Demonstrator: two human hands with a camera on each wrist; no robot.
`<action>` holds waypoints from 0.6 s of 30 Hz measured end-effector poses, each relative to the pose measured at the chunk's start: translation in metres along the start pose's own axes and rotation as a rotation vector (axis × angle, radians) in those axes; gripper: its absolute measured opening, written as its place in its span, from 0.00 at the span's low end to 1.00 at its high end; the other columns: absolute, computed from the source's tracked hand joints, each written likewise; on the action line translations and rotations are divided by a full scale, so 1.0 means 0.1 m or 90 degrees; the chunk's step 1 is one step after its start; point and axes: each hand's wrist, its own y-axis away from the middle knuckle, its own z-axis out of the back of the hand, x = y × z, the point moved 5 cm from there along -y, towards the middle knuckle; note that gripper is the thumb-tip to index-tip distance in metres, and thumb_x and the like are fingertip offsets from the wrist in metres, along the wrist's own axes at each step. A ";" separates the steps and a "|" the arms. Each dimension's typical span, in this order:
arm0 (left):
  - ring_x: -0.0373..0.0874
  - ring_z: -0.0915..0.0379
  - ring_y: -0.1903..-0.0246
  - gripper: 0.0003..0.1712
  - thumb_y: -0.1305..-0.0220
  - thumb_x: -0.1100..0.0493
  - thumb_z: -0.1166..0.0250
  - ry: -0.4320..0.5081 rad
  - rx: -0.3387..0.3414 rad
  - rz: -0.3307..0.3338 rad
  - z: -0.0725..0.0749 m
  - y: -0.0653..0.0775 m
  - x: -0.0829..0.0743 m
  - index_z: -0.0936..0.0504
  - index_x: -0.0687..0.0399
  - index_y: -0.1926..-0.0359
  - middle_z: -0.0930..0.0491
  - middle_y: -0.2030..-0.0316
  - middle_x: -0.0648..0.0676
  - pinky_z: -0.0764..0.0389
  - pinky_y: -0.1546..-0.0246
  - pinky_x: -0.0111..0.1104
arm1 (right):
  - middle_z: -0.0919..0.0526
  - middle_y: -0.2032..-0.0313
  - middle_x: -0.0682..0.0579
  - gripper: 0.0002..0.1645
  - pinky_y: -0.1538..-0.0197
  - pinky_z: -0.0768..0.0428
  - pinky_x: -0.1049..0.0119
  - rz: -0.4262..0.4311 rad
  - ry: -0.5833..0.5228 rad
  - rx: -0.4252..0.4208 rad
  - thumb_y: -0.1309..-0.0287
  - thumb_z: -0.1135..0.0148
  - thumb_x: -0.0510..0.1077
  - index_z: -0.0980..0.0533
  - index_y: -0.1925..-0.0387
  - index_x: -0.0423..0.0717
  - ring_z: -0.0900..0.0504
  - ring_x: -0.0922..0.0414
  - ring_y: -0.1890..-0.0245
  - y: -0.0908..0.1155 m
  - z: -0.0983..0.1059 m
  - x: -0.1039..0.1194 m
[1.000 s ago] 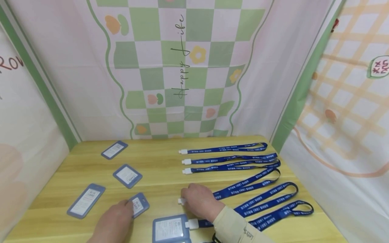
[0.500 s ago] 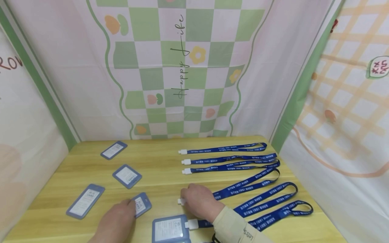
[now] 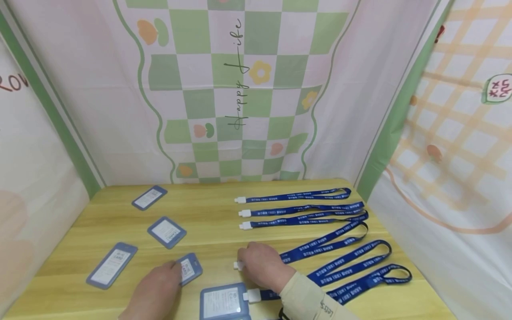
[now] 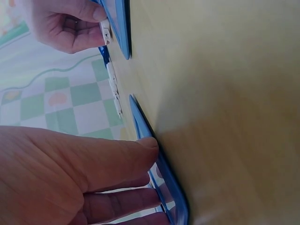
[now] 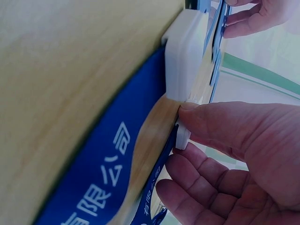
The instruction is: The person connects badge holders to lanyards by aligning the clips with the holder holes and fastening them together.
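My left hand (image 3: 154, 289) grips a small blue ID card holder (image 3: 193, 267) by its left end, its thumb and fingers on opposite edges in the left wrist view. The holder's slotted end points to the right. With the right hand (image 3: 264, 265) I pinch the white plastic clip (image 5: 182, 136) of a navy lanyard (image 3: 298, 253) between thumb and fingers. A short gap separates the held holder from that clip. Just in front of the right hand, another card holder (image 3: 224, 302) is joined to a lanyard by a white clip (image 3: 253, 295); its lower part is cut off.
Three more card holders, including an upper one (image 3: 150, 198), a middle one (image 3: 167, 232) and a left one (image 3: 112, 265), lie on the wooden table (image 3: 208, 231). Several navy lanyards (image 3: 304, 219) stretch across its right side, clips leftward. A patterned curtain (image 3: 236, 102) stands behind.
My left hand has slid the card holder a little to the right, nearer the right hand. The right hand stays in place on its clip.
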 end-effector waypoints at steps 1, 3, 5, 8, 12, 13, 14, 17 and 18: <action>0.63 0.17 0.52 0.18 0.36 0.68 0.33 0.001 0.003 0.000 0.00 0.00 0.00 0.19 0.67 0.45 0.17 0.48 0.68 0.16 0.45 0.58 | 0.18 0.69 0.57 0.08 0.67 0.20 0.69 0.000 0.001 -0.001 0.37 0.30 0.45 0.14 0.56 0.54 0.25 0.64 0.72 0.00 0.00 0.00; 0.63 0.17 0.51 0.18 0.36 0.68 0.32 0.001 0.007 0.000 -0.01 -0.01 -0.01 0.19 0.67 0.45 0.17 0.47 0.68 0.16 0.45 0.58 | 0.18 0.69 0.57 0.08 0.67 0.20 0.69 0.002 0.005 -0.003 0.38 0.30 0.45 0.15 0.56 0.54 0.25 0.63 0.72 0.00 0.00 0.00; 0.63 0.17 0.50 0.19 0.36 0.67 0.32 0.001 0.010 -0.001 -0.01 -0.02 -0.02 0.19 0.67 0.44 0.17 0.47 0.69 0.16 0.45 0.58 | 0.18 0.69 0.57 0.08 0.68 0.21 0.69 0.001 0.006 -0.004 0.38 0.30 0.45 0.15 0.57 0.54 0.25 0.63 0.72 0.00 0.01 0.00; 0.63 0.17 0.50 0.19 0.35 0.67 0.32 0.004 0.009 -0.003 -0.01 -0.02 -0.03 0.19 0.67 0.44 0.17 0.46 0.69 0.16 0.44 0.58 | 0.18 0.69 0.58 0.08 0.68 0.21 0.69 -0.003 0.005 -0.004 0.38 0.30 0.45 0.15 0.57 0.54 0.25 0.63 0.72 0.00 0.00 0.00; 0.63 0.17 0.49 0.19 0.36 0.67 0.32 0.008 0.010 -0.004 -0.01 -0.03 -0.05 0.19 0.66 0.44 0.17 0.46 0.69 0.17 0.43 0.58 | 0.19 0.69 0.58 0.08 0.68 0.21 0.69 -0.005 0.002 -0.001 0.37 0.30 0.45 0.15 0.57 0.54 0.26 0.64 0.72 0.00 -0.01 0.00; 0.63 0.17 0.49 0.19 0.35 0.67 0.32 0.007 0.008 -0.005 -0.01 -0.03 -0.05 0.18 0.66 0.44 0.17 0.46 0.68 0.17 0.43 0.58 | 0.19 0.69 0.58 0.08 0.68 0.22 0.69 -0.004 0.001 -0.001 0.37 0.30 0.46 0.15 0.57 0.54 0.26 0.64 0.72 0.00 -0.01 0.00; 0.63 0.17 0.49 0.19 0.35 0.67 0.32 0.006 0.008 -0.006 -0.01 -0.03 -0.05 0.18 0.66 0.44 0.17 0.46 0.68 0.17 0.43 0.58 | 0.19 0.69 0.58 0.07 0.69 0.22 0.69 -0.004 0.002 -0.001 0.37 0.30 0.46 0.15 0.57 0.54 0.26 0.64 0.72 0.00 -0.01 0.00; 0.63 0.17 0.49 0.19 0.35 0.67 0.32 0.006 0.010 -0.011 -0.01 -0.04 -0.07 0.19 0.67 0.44 0.17 0.46 0.68 0.16 0.44 0.58 | 0.19 0.69 0.58 0.07 0.69 0.22 0.69 -0.002 0.004 -0.003 0.37 0.30 0.46 0.15 0.57 0.54 0.26 0.64 0.73 -0.01 -0.01 -0.01; 0.63 0.17 0.49 0.19 0.35 0.67 0.32 0.006 0.010 -0.012 -0.01 -0.05 -0.07 0.19 0.67 0.44 0.17 0.46 0.68 0.16 0.43 0.57 | 0.19 0.69 0.58 0.07 0.69 0.22 0.69 0.000 0.005 -0.003 0.37 0.30 0.46 0.15 0.57 0.54 0.26 0.64 0.73 -0.01 -0.02 -0.01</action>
